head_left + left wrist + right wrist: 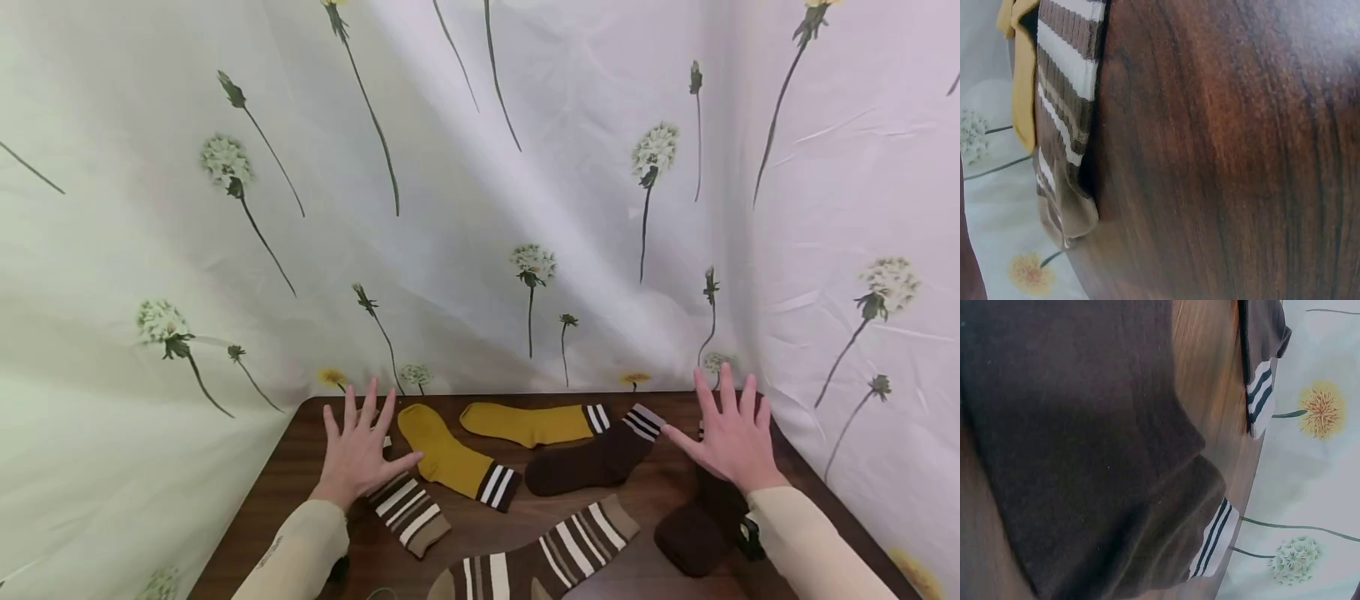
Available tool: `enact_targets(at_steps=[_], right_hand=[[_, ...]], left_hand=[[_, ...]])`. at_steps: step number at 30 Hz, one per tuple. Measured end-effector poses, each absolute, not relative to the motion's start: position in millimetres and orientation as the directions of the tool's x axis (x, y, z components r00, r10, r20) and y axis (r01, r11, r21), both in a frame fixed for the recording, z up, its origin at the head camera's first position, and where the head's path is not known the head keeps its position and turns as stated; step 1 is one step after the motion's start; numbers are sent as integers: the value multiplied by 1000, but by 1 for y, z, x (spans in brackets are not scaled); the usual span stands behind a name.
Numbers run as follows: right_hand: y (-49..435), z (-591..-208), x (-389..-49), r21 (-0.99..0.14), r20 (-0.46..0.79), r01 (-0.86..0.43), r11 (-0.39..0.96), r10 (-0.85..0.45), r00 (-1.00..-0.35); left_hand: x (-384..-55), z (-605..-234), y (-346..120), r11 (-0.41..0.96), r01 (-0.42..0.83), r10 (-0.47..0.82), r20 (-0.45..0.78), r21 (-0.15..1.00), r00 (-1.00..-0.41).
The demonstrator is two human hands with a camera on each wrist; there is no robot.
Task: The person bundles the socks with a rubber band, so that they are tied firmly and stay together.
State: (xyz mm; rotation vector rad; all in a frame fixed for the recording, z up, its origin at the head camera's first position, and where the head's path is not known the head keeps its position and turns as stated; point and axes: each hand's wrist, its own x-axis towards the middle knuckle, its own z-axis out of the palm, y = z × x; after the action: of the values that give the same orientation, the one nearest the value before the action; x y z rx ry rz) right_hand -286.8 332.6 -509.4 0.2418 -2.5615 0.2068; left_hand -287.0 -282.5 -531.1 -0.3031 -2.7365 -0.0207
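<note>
Fingers spread wide, my left hand (358,454) is over a brown-and-white striped sock (408,510), covering its middle. The thumb tip lies by a yellow sock (450,454) with a striped dark cuff. My right hand (735,440), also spread and holding nothing, is above a dark brown sock (693,533) and hides part of it. Its thumb points at the grey cuff of another dark brown sock (581,462). In the left wrist view the striped sock (1066,81) lies flat; the right wrist view is filled by the dark brown sock (1072,456). Whether either hand touches fabric, I cannot tell.
A second yellow sock (525,423) lies along the back of the dark wooden table (262,517). Another striped sock (555,554) is at the front, cut off by the frame. White flower-printed cloth (465,275) hangs behind the table and at both sides.
</note>
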Motion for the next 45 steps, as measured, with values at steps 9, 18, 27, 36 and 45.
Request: enact_targets(at_steps=[9, 18, 27, 36, 45], right_hand=[[331, -502, -289, -125, 540, -211, 970, -112, -834], [306, -492, -274, -262, 610, -281, 923, -68, -789], [210, -493, -238, -452, 511, -415, 790, -152, -846], [110, -502, -212, -439, 332, -549, 711, -439, -835], [49, -526, -200, -440, 241, -650, 619, -616, -750]], left_hand=[[-296, -524, -283, 973, 231, 208, 355, 24, -912], [-310, -514, -284, 965, 212, 131, 413, 156, -901], [-329, -525, -303, 952, 162, 92, 263, 261, -960], [-325, -525, -323, 932, 82, 26, 162, 352, -986], [-321, -536, -331, 956, 34, 15, 68, 292, -998]])
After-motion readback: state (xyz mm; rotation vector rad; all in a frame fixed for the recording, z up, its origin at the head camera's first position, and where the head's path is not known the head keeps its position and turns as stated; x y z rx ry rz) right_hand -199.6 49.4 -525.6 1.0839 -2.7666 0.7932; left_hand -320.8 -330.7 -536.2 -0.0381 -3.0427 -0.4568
